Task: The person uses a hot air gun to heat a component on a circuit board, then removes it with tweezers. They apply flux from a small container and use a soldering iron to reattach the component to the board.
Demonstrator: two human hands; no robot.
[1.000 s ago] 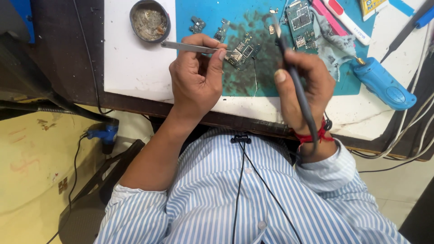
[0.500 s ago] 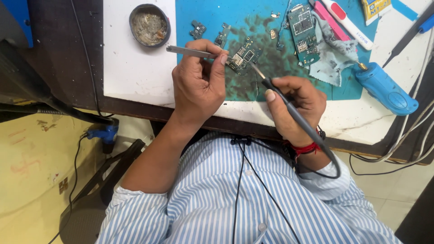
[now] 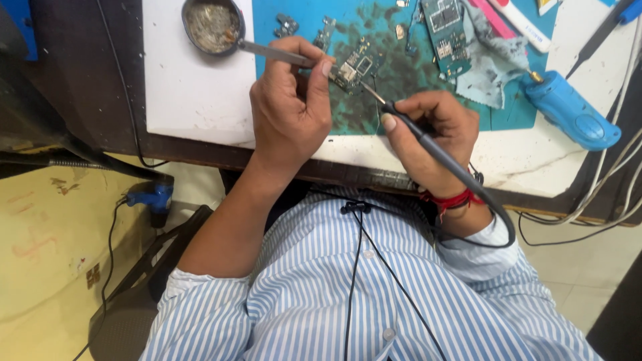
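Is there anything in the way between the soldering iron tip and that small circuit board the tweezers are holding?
Nothing visible. The soldering iron in the right hand points straight at the small circuit board, which the tweezers in the left hand steady.

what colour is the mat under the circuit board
Teal-blue with dark stains: the mat, under the circuit board, head view.

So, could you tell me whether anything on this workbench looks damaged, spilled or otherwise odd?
The teal work mat is blotched with dark stains around the small circuit board that the left hand steadies with tweezers. A crumpled cloth partly covers the larger board. Nothing looks spilled or toppled.
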